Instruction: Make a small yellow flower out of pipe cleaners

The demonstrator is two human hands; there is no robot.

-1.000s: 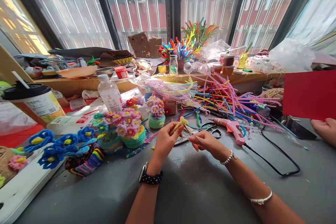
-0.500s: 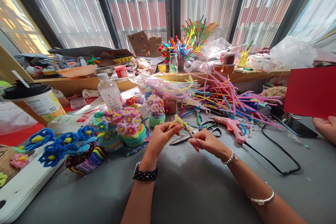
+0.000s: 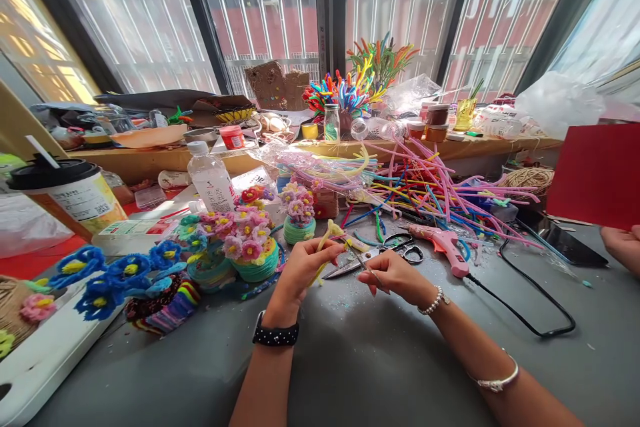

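My left hand (image 3: pixel 301 270) is closed in a pinch on a small yellow pipe-cleaner flower (image 3: pixel 331 235), held just above the grey table (image 3: pixel 380 360). My right hand (image 3: pixel 393 273) is closed too, pinching a thin stem or wire (image 3: pixel 363 262) that runs up to the flower. The hands sit close together, about a hand's width apart. A black dotted watch is on my left wrist, and bracelets are on my right arm.
Scissors (image 3: pixel 385 253) and a pink glue gun (image 3: pixel 443 243) with a black cord (image 3: pixel 530 320) lie just beyond my hands. Finished flower pots (image 3: pixel 250 247), blue flowers (image 3: pixel 100 273), a water bottle (image 3: pixel 210 177) and a pipe-cleaner pile (image 3: pixel 430 187) crowd the table. Another person's hand (image 3: pixel 623 247) holds red card (image 3: pixel 595 173) at right.
My left hand has turned the yellow flower and lowered it slightly toward me. My right hand has stayed close, still pinching the stem. The other person's red card shifted a little.
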